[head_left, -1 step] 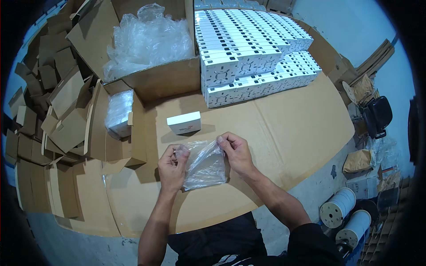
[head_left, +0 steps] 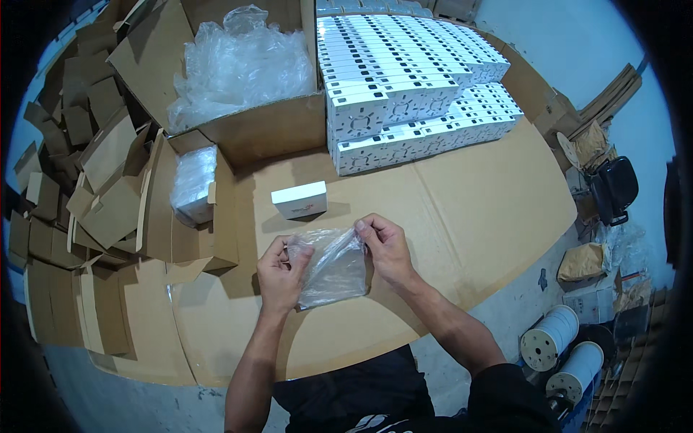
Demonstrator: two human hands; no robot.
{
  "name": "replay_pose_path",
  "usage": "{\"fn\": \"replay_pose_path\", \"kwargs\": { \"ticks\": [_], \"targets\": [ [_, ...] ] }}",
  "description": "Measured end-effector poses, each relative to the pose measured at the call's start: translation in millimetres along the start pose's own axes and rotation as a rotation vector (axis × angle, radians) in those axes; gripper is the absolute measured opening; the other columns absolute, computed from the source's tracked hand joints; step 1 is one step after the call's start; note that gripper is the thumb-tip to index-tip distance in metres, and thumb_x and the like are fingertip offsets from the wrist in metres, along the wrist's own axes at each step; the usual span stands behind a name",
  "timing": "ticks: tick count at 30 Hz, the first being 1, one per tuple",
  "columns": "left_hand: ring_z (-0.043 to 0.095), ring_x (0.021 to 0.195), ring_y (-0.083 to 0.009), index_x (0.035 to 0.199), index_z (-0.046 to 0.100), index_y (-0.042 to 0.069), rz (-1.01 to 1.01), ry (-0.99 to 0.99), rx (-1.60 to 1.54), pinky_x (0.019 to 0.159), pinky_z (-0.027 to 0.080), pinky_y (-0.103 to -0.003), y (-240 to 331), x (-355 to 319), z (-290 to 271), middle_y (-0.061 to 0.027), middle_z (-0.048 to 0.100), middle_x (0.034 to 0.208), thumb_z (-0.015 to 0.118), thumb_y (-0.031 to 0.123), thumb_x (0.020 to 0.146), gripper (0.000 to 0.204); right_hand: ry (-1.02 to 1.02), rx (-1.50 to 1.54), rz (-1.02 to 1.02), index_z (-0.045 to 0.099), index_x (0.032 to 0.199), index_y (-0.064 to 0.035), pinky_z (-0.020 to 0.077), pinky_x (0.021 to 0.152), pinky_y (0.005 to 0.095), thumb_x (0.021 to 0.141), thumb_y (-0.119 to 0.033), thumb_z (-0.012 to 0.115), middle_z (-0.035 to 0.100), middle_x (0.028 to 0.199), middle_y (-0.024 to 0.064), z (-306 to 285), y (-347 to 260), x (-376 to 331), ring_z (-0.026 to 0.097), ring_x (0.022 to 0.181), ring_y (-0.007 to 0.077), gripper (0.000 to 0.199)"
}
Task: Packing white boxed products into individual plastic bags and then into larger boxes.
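Note:
A clear plastic bag (head_left: pixel 333 274) is stretched between my two hands, low over the cardboard-covered table. My left hand (head_left: pixel 281 276) pinches its upper left corner between thumb and fingers. At the upper right corner, my right hand (head_left: pixel 386 249) grips the film the same way. The bag looks flat, with nothing visible inside. Just beyond it stands a small white box (head_left: pixel 299 200), apart from both hands. To the left, an open cardboard carton (head_left: pixel 225 242) holds several plastic-wrapped boxes (head_left: pixel 195 180) at its far end.
A large carton (head_left: pixel 267 130) full of loose clear bags (head_left: pixel 238 68) stands at the far left. Stacked white boxes (head_left: pixel 426 133) with dark markings fill the back. Folded open cartons (head_left: pixel 108 202) crowd the left side. Cable spools (head_left: pixel 550 339) sit on the floor at right.
The bag's film shifts very slightly between my fingers. Both hands stay almost in place, and everything else is unmoved.

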State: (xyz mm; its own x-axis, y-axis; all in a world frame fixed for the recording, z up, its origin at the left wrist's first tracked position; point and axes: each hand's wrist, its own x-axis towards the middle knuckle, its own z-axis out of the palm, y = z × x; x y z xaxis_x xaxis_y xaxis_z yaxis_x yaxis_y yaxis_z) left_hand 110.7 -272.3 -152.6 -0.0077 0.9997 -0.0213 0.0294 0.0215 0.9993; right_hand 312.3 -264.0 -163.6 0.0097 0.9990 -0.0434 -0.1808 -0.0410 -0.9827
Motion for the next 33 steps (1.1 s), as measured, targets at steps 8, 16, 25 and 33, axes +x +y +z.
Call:
{"fn": "replay_pose_path", "kwargs": {
  "ticks": [8, 16, 25, 33],
  "targets": [
    [0.040, 0.065, -0.0033, 0.085, 0.061, 0.001, 0.133, 0.038, 0.070, 0.055, 0.034, -0.023, -8, 5, -10, 0.0048, 0.050, 0.070, 0.058, 0.022, 0.105, 0.029, 0.115, 0.118, 0.022, 0.063, 0.097, -0.0053, 0.0414, 0.059, 0.0221, 0.109, -0.029, 0.051, 0.053, 0.076, -0.0059, 9, 1, 0, 0.047, 0.066, 0.0035, 0.029],
    [0.040, 0.065, -0.0057, 0.088, 0.059, 0.002, 0.147, 0.180, 0.190, 0.056, 0.035, -0.026, -7, 5, -4, 0.0026, 0.047, 0.069, 0.049, 0.027, 0.109, 0.034, -0.007, -0.162, -0.112, 0.061, 0.095, -0.0016, 0.0456, 0.063, 0.0247, 0.107, -0.025, 0.054, 0.055, 0.074, -0.0027, 22, 5, -7, 0.051, 0.067, 0.0058, 0.028],
    [0.044, 0.060, -0.0065, 0.094, 0.060, 0.001, 0.213, 0.193, 0.309, 0.054, 0.038, -0.026, -5, 1, -2, 0.0011, 0.049, 0.065, 0.046, 0.028, 0.110, 0.034, 0.008, -0.145, 0.047, 0.058, 0.095, -0.0061, 0.0405, 0.064, 0.0220, 0.110, -0.026, 0.047, 0.051, 0.080, -0.0047, 18, -5, -7, 0.046, 0.073, 0.0023, 0.028],
    [0.041, 0.065, -0.0071, 0.088, 0.054, 0.002, 0.180, 0.351, 0.176, 0.058, 0.037, -0.027, -14, 4, -12, 0.0008, 0.046, 0.070, 0.043, 0.030, 0.111, 0.037, -0.295, 0.011, 0.075, 0.055, 0.109, -0.0060, 0.0451, 0.059, 0.0207, 0.104, -0.018, 0.059, 0.055, 0.079, -0.0047, 18, -4, -5, 0.052, 0.065, 0.0033, 0.014]
  ]
}}
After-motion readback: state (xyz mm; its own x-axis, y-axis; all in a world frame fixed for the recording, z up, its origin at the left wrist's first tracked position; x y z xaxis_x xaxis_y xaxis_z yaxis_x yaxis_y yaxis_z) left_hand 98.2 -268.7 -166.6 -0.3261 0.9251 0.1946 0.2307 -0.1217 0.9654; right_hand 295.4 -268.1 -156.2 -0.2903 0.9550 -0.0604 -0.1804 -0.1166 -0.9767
